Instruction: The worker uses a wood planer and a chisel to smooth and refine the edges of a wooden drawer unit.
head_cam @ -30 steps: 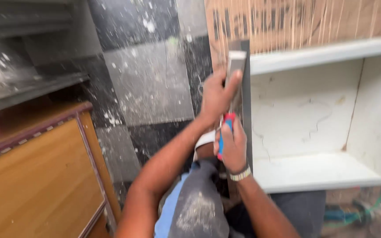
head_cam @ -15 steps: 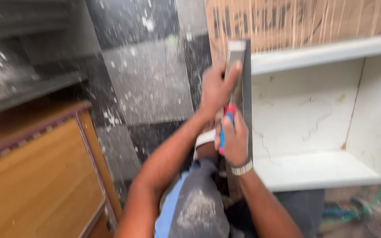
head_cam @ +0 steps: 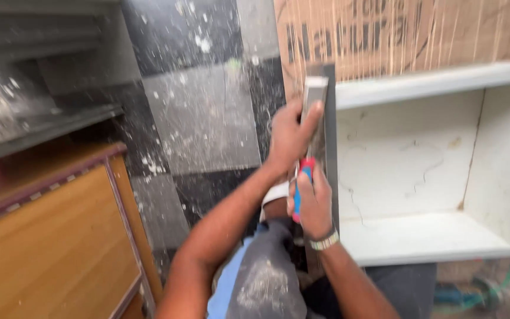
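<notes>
A scraper with a red and blue handle (head_cam: 304, 177) and a broad metal blade (head_cam: 314, 97) lies against the dark left edge (head_cam: 330, 153) of a white box-shaped cabinet (head_cam: 432, 236). My right hand (head_cam: 315, 201) is shut on the handle; a metal watch band circles that wrist. My left hand (head_cam: 290, 137) presses on the blade, its index finger stretched up along the metal. The blade's tip reaches the cabinet's top left corner.
A brown cardboard sheet (head_cam: 420, 35) leans behind the cabinet. The floor has dark and grey tiles (head_cam: 202, 118) speckled with white. A wooden cabinet (head_cam: 48, 236) stands at the left, a grey shelf (head_cam: 36, 127) above it. My knee in dusty trousers (head_cam: 267, 283) is at the bottom centre.
Both hands stay on the scraper at the cabinet's left edge. The view has shifted slightly; the blade position looks nearly the same.
</notes>
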